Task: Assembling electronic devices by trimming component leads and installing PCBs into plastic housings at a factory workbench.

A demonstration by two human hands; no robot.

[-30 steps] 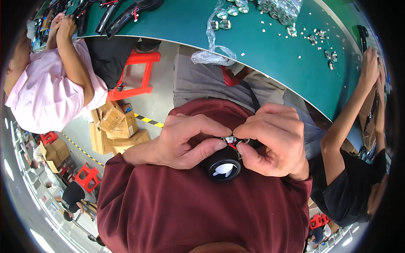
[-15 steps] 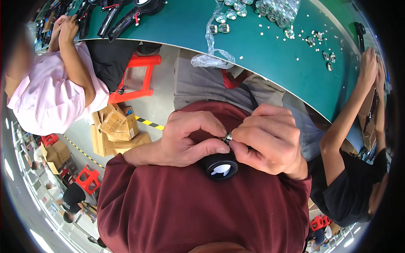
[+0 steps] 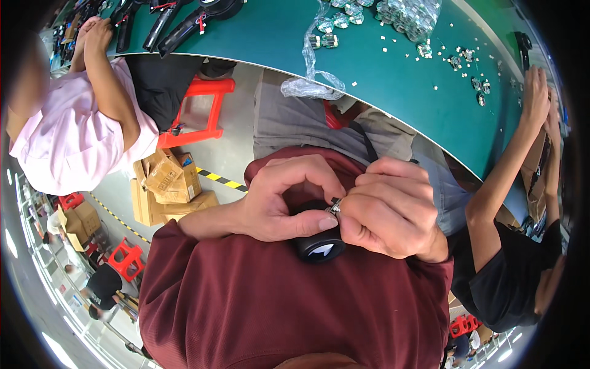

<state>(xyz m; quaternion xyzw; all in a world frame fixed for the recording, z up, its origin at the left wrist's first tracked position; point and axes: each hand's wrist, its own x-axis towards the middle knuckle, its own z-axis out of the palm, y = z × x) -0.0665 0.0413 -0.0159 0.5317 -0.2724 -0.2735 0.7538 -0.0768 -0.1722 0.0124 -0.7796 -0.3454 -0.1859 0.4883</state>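
Both hands are raised close to the chest, above the dark red shirt point(image 3: 276, 307), and they meet over a small black round part with a glossy face point(image 3: 319, 249), which looks like a lens or a cap. The left hand point(image 3: 279, 203) curls around this part from the left; its thumb lies along the upper edge and its fingers arch over the top, so its grip is pressed on the black part. The right hand point(image 3: 393, 209) comes from the right, and its fingertips are pressed together on a tiny silver metal piece point(image 3: 335, 206), which sits just at the top rim of the black part, between the two thumbs. I cannot tell if the silver piece is already seated in the black part or only held against it; it is too small.

As I judge it, the work is in the middle of a fitting step: the two pieces are brought together and aligned, but both hands are needed to hold them, so the joining does not look finished.

On the green bench point(image 3: 393, 80) many small silver and green components point(image 3: 405, 15) lie, some near a clear plastic bag point(image 3: 310, 83), so much of the same kind seems left to do. Black handheld tools point(image 3: 196, 15) lie at the far left of the bench. Other people sit on both sides; a red stool point(image 3: 200, 111) and cardboard boxes point(image 3: 166, 184) stand on the floor.
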